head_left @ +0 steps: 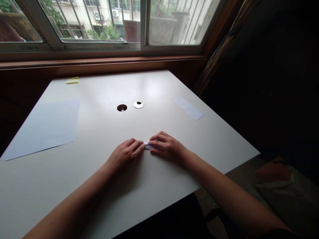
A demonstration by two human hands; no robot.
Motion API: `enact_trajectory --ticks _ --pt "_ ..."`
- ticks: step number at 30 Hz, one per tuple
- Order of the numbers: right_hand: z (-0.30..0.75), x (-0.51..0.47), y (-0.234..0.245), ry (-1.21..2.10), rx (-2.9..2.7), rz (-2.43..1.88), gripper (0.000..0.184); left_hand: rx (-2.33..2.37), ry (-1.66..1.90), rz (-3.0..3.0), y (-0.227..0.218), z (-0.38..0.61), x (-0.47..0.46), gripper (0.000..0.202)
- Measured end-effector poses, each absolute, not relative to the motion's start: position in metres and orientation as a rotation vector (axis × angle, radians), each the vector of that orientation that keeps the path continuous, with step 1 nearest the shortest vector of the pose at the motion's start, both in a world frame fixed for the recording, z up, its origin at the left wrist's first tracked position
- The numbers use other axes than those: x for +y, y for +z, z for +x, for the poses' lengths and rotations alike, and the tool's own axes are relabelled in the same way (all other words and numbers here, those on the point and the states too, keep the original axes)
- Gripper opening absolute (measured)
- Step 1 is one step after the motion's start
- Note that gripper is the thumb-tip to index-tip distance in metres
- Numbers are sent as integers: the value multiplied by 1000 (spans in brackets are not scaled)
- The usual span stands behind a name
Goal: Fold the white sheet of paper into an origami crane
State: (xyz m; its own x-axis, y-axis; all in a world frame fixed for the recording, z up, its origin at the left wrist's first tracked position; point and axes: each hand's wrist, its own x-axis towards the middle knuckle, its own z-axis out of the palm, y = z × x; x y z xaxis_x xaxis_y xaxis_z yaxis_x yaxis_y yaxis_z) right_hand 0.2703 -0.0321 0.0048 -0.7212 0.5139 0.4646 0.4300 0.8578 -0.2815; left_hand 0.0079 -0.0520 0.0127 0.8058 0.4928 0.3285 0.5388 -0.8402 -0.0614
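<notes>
A small folded piece of white paper [147, 146] lies on the white table, mostly hidden under my fingers. My left hand [127, 150] is closed on its left end, fingertips pressed together at the edge. From the other side, my right hand [165, 146] has its fingers bent over the right part of the paper. A narrow strip with a fold line shows in the gap between the two hands.
Sheets of white paper [50, 124] lie at the left, and a paper strip [188, 108] at the right. Yellow sticky notes [72, 80] sit near the back edge. A cable hole [122, 108] and its round cover [138, 105] are mid-table. Beyond stands a window [99, 23].
</notes>
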Motion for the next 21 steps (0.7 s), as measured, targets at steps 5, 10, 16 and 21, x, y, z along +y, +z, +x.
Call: enact_trajectory --ticks 5,10,16,21 --pt "269 -32 4 224 -2464 -686 30 -793 -433 -2840 12 6 -51 38" --pt "271 -32 2 242 -2365 -779 27 -842 -443 -2800 12 4 -48 37" --pt "272 -32 -1 185 -2353 -866 22 -895 -473 -2752 13 3 -45 34" --pt "269 -34 0 102 -2388 -865 17 -921 -483 -2737 11 4 -46 42"
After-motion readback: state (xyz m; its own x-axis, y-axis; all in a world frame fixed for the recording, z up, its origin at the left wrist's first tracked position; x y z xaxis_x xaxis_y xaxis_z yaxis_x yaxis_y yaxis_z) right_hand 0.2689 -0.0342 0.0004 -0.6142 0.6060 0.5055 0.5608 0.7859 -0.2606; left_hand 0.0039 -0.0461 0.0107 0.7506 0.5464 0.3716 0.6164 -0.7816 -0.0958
